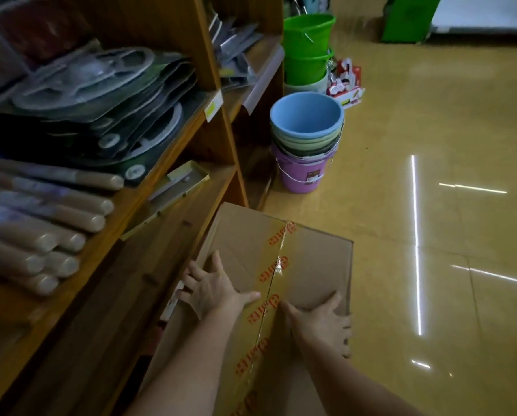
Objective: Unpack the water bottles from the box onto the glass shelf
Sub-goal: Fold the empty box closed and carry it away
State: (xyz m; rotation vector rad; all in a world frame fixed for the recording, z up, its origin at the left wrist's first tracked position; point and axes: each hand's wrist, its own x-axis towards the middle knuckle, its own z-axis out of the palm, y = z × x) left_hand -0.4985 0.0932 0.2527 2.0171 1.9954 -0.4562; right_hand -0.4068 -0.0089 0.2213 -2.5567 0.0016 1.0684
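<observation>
A cardboard box [296, 265] sits on the yellow floor [431, 205] just beside a wooden shelf unit [173, 145], its top flaps closed and sealed with clear tape [276, 271] (red print runs along it). The left hand [213, 288] lies flat on the top, fingers spread over the left edge. The right hand [323, 321] presses the top too, fingers spread over the right edge. Stacked buckets [306, 136] stand beyond.

Dim overall, murky on the wooden shelving unit [173, 163] at left. Streaked with white ceiling-light glare across the glossy yellow tiled floor [431, 205]. Blurred and bowed toward the edges.
</observation>
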